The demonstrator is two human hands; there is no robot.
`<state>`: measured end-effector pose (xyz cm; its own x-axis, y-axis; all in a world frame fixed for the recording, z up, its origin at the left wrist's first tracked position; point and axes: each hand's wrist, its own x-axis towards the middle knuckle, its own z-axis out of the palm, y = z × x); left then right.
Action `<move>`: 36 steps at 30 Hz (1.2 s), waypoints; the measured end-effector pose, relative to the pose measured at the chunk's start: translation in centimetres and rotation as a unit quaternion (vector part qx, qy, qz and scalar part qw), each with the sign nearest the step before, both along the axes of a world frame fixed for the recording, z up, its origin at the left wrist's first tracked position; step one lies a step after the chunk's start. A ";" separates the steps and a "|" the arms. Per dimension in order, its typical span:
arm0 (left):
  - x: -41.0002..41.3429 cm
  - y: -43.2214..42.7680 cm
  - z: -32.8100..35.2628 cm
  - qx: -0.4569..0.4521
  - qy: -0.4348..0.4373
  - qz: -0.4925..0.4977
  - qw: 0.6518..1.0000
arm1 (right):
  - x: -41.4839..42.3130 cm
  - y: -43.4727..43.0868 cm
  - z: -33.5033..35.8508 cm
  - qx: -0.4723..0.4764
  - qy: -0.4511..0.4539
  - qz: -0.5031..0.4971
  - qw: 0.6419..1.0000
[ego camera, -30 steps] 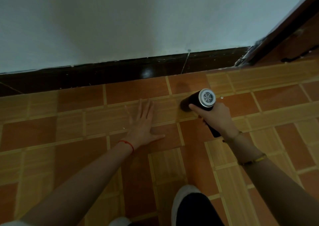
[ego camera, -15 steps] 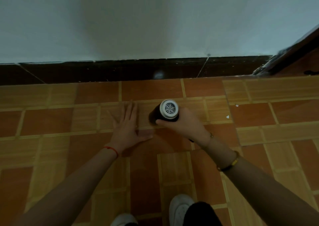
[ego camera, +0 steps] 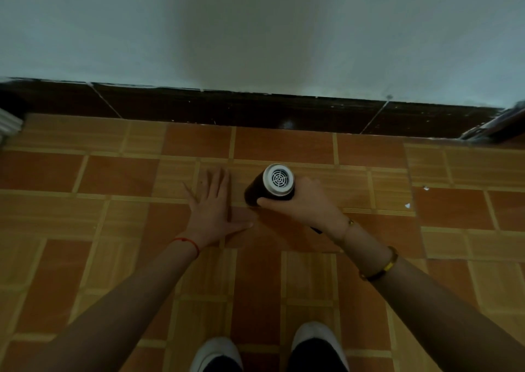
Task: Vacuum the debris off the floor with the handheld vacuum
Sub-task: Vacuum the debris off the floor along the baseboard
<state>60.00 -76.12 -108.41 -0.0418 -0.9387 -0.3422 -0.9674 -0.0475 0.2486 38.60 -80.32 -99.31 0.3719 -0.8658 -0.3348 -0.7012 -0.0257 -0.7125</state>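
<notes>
shifted left along the dark skirting board [ego camera: 255, 110], right hand [ego camera: 306, 204] clamps black cylindrical handheld vacuum [ego camera: 268, 185] mid-sweep; left hand [ego camera: 211, 209] flat, fingers spread; next, white debris flecks [ego camera: 407, 205] rightward.

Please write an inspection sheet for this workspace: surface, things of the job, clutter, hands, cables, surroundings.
Surface: tiled floor, orange and tan.
Job's things: handheld vacuum, dark body, vented silver end toward the camera; white debris bits to its right.
Clutter: nothing seen.
Hands: left hand flat on the floor, fingers spread; right hand gripping the vacuum.
Cables: nothing seen.
Surroundings: dark baseboard under a pale wall; white shoes at the bottom edge.
</notes>
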 end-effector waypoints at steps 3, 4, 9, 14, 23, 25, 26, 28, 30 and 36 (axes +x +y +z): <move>0.0 -0.1 -0.1 0.014 0.000 0.002 1.000 | 0.1 0.0 0.1 0.007 0.002 0.031 0.999; 0.0 -0.2 -0.1 0.015 -0.001 0.003 1.000 | 0.2 0.0 0.1 0.002 0.003 0.031 1.000; -0.5 -0.1 -0.2 -0.005 0.008 -0.015 1.000 | -0.4 0.9 -0.5 -0.033 0.007 -0.008 0.999; -3.4 -0.5 0.1 -0.003 0.054 -0.036 0.998 | -3.6 1.4 -0.9 -0.035 -0.023 -0.123 0.991; -10.3 -2.2 -0.1 -0.009 0.021 -0.155 0.988 | -12.0 2.5 -0.8 -0.040 -0.027 -0.286 0.957; -11.6 -2.4 -0.2 -0.009 0.014 -0.173 0.985 | -13.5 3.1 -0.9 -0.035 -0.023 -0.299 0.953; -12.2 -2.5 -0.2 -0.009 0.012 -0.181 0.983 | -14.1 3.4 -0.9 -0.036 -0.019 -0.308 0.951; -13.3 -2.6 -0.1 -0.009 0.011 -0.196 0.981 | -15.0 3.8 -1.1 -0.038 -0.005 -0.323 0.945; -14.3 -2.5 -0.2 -0.009 0.006 -0.207 0.978 | -15.8 4.3 -1.2 -0.048 0.006 -0.333 0.942; -17.0 -2.3 -0.4 -0.008 -0.002 -0.226 0.974 | -18.2 5.9 -1.0 -0.055 0.012 -0.375 0.925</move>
